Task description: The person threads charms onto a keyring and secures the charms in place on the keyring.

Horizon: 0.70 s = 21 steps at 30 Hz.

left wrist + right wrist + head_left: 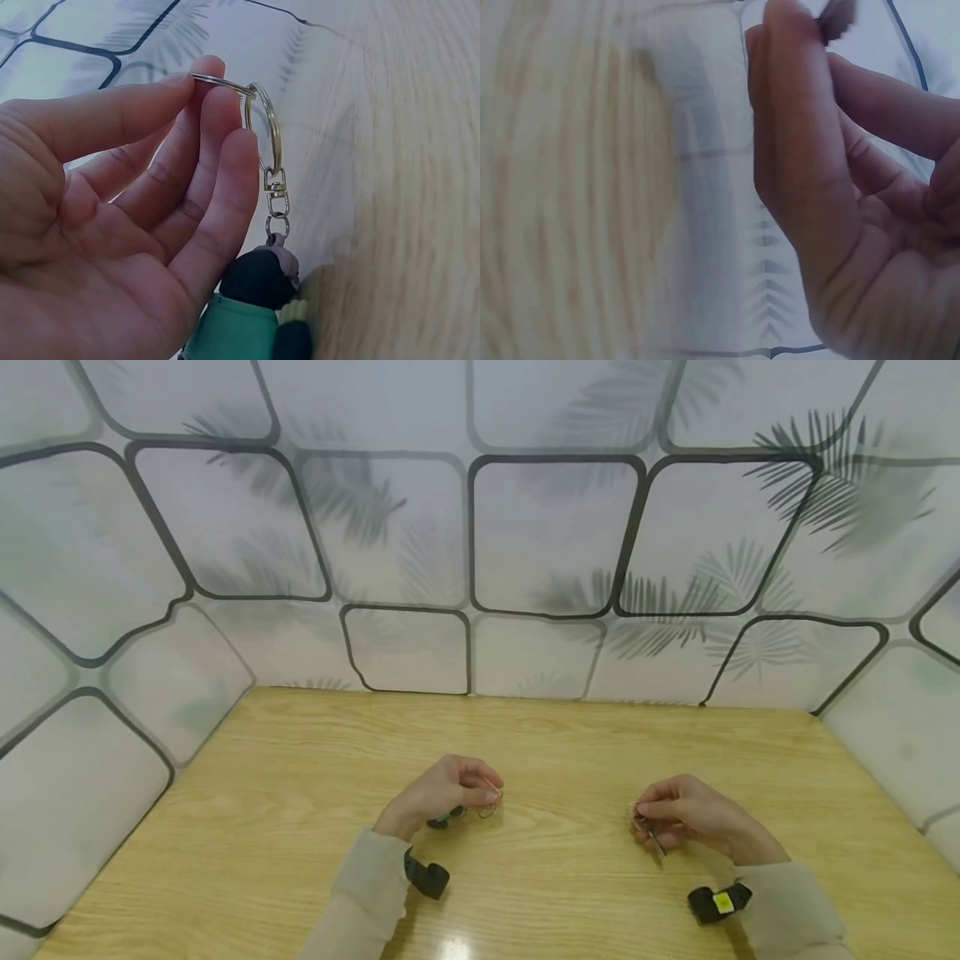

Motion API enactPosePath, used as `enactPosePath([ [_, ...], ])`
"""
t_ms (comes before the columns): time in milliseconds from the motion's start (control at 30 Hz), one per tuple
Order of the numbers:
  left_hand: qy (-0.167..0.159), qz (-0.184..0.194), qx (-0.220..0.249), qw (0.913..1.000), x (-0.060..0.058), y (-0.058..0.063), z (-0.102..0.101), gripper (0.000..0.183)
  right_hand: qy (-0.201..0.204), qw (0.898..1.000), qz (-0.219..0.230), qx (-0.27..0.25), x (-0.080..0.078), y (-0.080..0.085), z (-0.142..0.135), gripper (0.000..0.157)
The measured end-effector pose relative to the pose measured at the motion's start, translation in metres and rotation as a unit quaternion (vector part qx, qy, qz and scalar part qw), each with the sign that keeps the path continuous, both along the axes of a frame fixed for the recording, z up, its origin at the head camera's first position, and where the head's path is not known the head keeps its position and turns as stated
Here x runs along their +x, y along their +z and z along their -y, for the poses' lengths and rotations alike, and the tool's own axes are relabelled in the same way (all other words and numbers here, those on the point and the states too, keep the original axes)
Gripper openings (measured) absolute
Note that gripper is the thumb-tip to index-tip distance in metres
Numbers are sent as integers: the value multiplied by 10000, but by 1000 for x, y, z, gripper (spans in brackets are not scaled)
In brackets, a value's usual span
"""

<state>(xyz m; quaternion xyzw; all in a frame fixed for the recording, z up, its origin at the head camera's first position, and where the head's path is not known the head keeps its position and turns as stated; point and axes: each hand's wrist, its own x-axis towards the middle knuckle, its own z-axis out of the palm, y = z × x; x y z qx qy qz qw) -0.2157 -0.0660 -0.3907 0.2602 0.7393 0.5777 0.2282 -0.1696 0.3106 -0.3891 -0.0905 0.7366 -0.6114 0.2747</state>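
My left hand (453, 787) pinches a metal ring (221, 79) between thumb and fingertips, above the table. Linked to it is a second split ring (276, 139), from which a swivel link (276, 191) and a figurine keychain (232, 326) with a dark head and green body hang. Part of the figurine lies behind the hand and below the left wrist view. Over to the right, my right hand (693, 817) holds a metal key (657, 843) by its fingertips, with a ring-like piece (633, 812) beside it. Only a blurred bit of the key (838, 21) shows in the right wrist view.
Both hands are over a light wooden table (555, 893). Patterned white panels (547, 535) with dark outlines and leaf prints enclose its back and sides. A black wrist camera (427, 877) sits at the left cuff, another black wrist device (716, 904) at the right.
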Motion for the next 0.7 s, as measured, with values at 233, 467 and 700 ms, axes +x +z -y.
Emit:
enactPosePath([
  [233, -244, -14, 3, 9997, 2, 1, -3, 22, -127, 9997, -152, 122, 3, 1, 9, 25],
  [467, -482, -91, -150, 9987, 6, 3, -7, 22, -187, 9993, -157, 282, 5, 2, 16, 23],
  [700, -777, -168, -112, 9968, 10, 5, -14, 24, 46, 9995, -172, 249, 4, 5, 19, 25],
])
